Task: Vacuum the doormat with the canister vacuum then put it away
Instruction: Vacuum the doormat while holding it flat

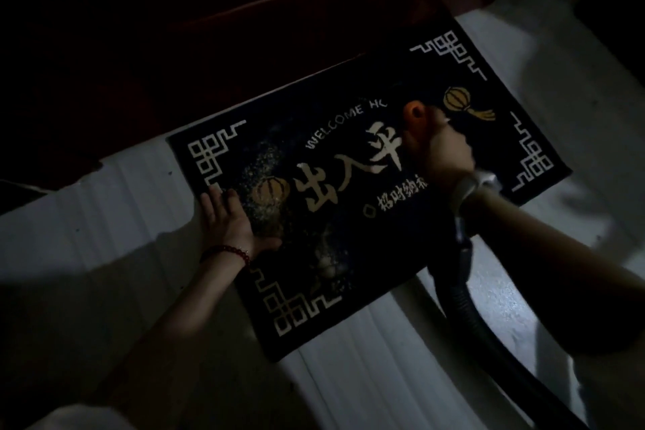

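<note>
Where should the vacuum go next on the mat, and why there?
Probably toward the left hand. The right hand holds what looks like the hose end over the middle of the doormat, while pale crumbs lie near the left lantern picture, beside the flat left hand that presses on the mat. Sliding the nozzle that way should lift them.

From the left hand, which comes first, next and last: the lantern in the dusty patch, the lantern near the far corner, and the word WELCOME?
Measured from the left hand, pressed flat on the doormat:
1. The dusty lantern, just right of the fingers.
2. The word WELCOME, farther up toward the mat's middle.
3. The far lantern, beyond the right hand, near the opposite corner.
</note>
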`<state>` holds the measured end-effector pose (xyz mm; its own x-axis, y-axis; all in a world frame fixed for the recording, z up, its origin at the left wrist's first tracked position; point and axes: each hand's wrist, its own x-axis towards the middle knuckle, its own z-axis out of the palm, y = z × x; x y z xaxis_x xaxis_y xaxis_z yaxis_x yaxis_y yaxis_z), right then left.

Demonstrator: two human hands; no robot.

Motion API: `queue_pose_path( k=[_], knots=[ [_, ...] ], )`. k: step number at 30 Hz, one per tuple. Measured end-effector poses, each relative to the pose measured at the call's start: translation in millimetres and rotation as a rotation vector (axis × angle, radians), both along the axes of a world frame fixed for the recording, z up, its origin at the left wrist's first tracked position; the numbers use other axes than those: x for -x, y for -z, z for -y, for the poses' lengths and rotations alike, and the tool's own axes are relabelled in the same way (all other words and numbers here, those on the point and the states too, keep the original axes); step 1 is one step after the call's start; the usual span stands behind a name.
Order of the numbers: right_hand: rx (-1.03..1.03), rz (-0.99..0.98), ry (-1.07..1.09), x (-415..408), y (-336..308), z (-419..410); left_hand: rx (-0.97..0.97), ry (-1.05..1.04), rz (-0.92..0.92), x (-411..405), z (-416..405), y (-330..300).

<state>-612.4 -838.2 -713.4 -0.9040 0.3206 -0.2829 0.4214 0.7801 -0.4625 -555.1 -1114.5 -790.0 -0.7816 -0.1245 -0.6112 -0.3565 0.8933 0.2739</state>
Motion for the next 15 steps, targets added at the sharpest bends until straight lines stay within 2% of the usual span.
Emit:
queue_pose_path(
  k=[2,4,5,7,10,11,13,15],
  knots=[
    [0.022,-0.013,-0.236,-26.2,3.8,28.6,-0.003,0.011,-0.004,-0.2,-0.3,-1.6],
    [-0.042,0.056,-0.533,-51.5,7.0,43.5,0.003,0.013,0.000,-0.3,-0.2,-2.4],
    [-0.089,0.059,-0.593,-51.6,5.8,38.0,-0.001,0.010,0.004,-0.2,-0.1,-2.9],
    [-0.145,0.033,-0.504,-32.8,5.8,13.9,-0.009,0.010,0.001,-1.1,-0.2,-2.9],
    [-0.099,0.017,-0.075,6.7,5.1,-13.4,-0.014,0.016,-0.022,-1.4,0.9,-2.6],
    [-0.095,0.003,-0.005,8.2,8.4,-9.0,-0.015,0.012,-0.023,-1.1,-0.1,-3.1],
    [-0.082,-0.013,-0.102,-6.1,13.2,16.8,-0.002,0.003,-0.001,1.0,-2.1,-4.8],
    [-0.053,0.001,-0.392,-32.2,15.1,39.8,0.006,0.004,0.013,2.5,-3.4,-4.7]
  ],
)
